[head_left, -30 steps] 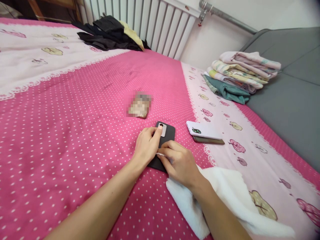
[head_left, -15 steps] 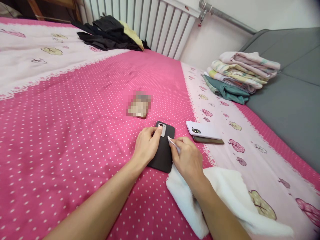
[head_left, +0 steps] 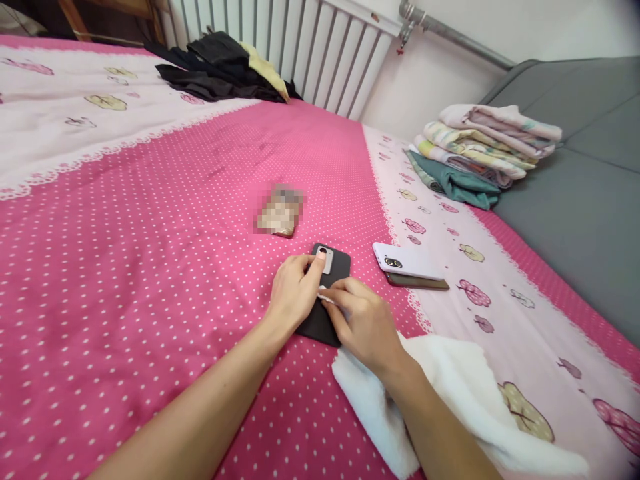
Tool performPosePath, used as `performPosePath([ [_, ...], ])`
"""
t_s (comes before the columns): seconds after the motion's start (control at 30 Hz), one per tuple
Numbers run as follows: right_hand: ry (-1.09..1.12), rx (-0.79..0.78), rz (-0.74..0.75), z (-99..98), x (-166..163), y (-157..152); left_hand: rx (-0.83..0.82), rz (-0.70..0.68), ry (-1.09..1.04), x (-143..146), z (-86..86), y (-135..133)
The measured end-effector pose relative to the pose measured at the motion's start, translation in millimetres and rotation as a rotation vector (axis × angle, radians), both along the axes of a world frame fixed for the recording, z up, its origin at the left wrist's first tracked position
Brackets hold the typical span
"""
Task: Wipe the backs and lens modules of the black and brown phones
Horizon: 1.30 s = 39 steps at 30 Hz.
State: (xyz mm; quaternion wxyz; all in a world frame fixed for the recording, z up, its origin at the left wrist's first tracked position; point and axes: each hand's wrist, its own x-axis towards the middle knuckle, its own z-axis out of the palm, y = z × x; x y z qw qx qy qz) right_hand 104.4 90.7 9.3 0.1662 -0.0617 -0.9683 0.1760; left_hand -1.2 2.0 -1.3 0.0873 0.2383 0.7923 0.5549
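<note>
A black phone [head_left: 315,321] with a silver camera block lies back side up on the pink dotted bedspread. My left hand [head_left: 296,285] grips its left edge, thumb resting beside the camera lens. Pinched in the fingers of my right hand [head_left: 364,321] is a small white wipe [head_left: 327,298], mostly hidden by the fingers, which touches the middle of the phone's back. Under my right forearm spreads a white fluffy cloth [head_left: 450,373].
To the right, a lilac phone [head_left: 413,261] rests on a brown one [head_left: 420,281]. A pixelated, tan flat object [head_left: 280,212] lies ahead. Folded fabrics [head_left: 493,143] are stacked by the grey headboard [head_left: 595,180]; dark clothes [head_left: 215,67] lie near the radiator [head_left: 320,53].
My right hand has slid the wipe left and toward me, from near the phone's right edge to its middle. My left hand and the phone have stayed put.
</note>
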Motion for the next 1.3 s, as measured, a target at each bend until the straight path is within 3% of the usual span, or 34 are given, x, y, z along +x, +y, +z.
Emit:
performPosePath([
  [0.13,0.004,0.005,0.125,2.0,0.6,-2.5,-0.003,0.005,0.007,0.4,-1.2,0.7],
  [0.27,0.004,0.002,0.134,2.8,0.8,-3.4,-0.001,0.009,0.008,0.4,-1.8,1.1],
  [0.63,-0.032,0.112,-0.304,0.0,-1.4,3.9,-0.033,-0.005,-0.007,0.6,2.4,-0.5],
  [0.77,-0.046,0.131,-0.36,-0.2,-1.2,4.6,-0.045,-0.008,-0.014,0.9,2.9,-0.5],
  [1.0,-0.021,0.09,-0.28,0.1,-1.3,4.0,-0.046,0.002,0.003,0.4,2.3,-0.5],
  [1.3,-0.015,0.008,0.12,2.4,0.2,-1.1,-0.001,0.001,0.01,0.5,-1.3,0.0],
])
